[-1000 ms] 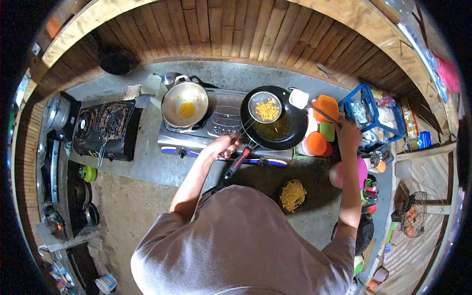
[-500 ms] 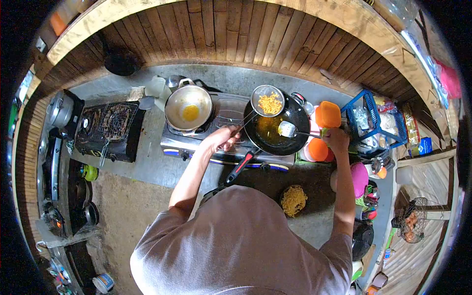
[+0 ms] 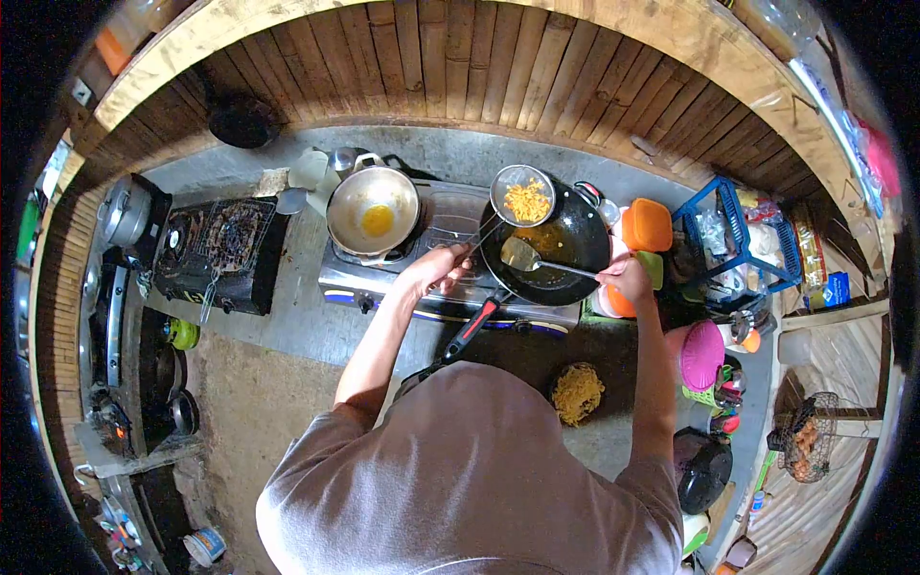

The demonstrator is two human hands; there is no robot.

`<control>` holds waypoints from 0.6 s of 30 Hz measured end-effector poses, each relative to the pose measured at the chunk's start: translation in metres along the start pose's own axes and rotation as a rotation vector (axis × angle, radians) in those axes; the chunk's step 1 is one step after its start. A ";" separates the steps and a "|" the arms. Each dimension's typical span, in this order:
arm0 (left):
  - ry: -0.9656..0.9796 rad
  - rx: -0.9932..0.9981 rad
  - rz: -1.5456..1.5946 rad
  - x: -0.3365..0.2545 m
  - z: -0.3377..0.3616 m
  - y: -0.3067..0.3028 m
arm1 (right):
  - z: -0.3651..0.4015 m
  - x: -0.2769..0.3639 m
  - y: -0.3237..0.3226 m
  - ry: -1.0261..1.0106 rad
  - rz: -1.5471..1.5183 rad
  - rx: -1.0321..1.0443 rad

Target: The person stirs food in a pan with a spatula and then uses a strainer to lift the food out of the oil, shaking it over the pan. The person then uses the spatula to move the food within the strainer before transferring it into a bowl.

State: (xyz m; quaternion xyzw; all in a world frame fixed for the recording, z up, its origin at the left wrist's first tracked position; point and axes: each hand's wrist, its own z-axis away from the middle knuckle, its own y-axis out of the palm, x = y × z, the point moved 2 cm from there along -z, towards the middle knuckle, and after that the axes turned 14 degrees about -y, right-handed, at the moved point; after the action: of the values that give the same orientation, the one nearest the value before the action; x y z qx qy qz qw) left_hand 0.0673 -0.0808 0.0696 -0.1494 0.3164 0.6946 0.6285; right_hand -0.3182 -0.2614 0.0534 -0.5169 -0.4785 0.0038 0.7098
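Observation:
My left hand [image 3: 439, 269] is closed on the handle of a round wire strainer [image 3: 522, 195]. Yellow-orange fried bits [image 3: 527, 202] lie in its mesh, over the far edge of a black frying pan [image 3: 575, 278]. My right hand [image 3: 628, 279] grips a metal spatula [image 3: 520, 254], whose blade is at the pan's left inner side. Brownish oil shows in the pan, and its black and red handle [image 3: 471, 331] points toward me. Left of it, a light-coloured pan [image 3: 349, 214] on the stove holds a little yellow liquid [image 3: 378, 220].
The pans stand on a two-burner gas stove [image 3: 441, 304]. A bowl of yellow shredded food [image 3: 578, 394] sits near my chest. Orange-lidded containers [image 3: 647, 225] and a blue basket [image 3: 717, 216] stand at right. A second, blackened stove [image 3: 218, 254] is at left.
My right hand has moved left and slightly toward me, carrying the spatula blade from the pan's right-centre to its left side. The strainer stays over the pan's far edge.

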 end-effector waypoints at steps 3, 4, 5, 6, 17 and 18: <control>0.038 -0.035 -0.018 0.006 -0.008 -0.003 | 0.003 -0.003 -0.007 -0.087 0.023 -0.016; 0.046 -0.062 -0.058 0.008 -0.012 -0.006 | 0.006 -0.006 -0.010 -0.133 0.074 -0.035; 0.054 -0.089 -0.098 0.010 -0.016 -0.009 | 0.009 -0.010 -0.013 -0.130 0.076 -0.038; 0.057 -0.086 -0.101 0.010 -0.014 -0.007 | 0.012 0.001 -0.022 -0.102 0.118 -0.020; -0.014 0.046 0.064 0.025 -0.020 0.007 | 0.057 0.077 -0.063 0.058 0.709 -0.347; -0.016 0.048 0.062 0.026 -0.024 0.005 | 0.059 0.061 -0.058 0.061 0.709 -0.347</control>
State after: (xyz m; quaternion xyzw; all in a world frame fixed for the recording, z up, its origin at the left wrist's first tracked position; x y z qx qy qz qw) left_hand 0.0539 -0.0756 0.0364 -0.1188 0.3325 0.7072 0.6125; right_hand -0.3537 -0.2151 0.1378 -0.7621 -0.2425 0.1524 0.5807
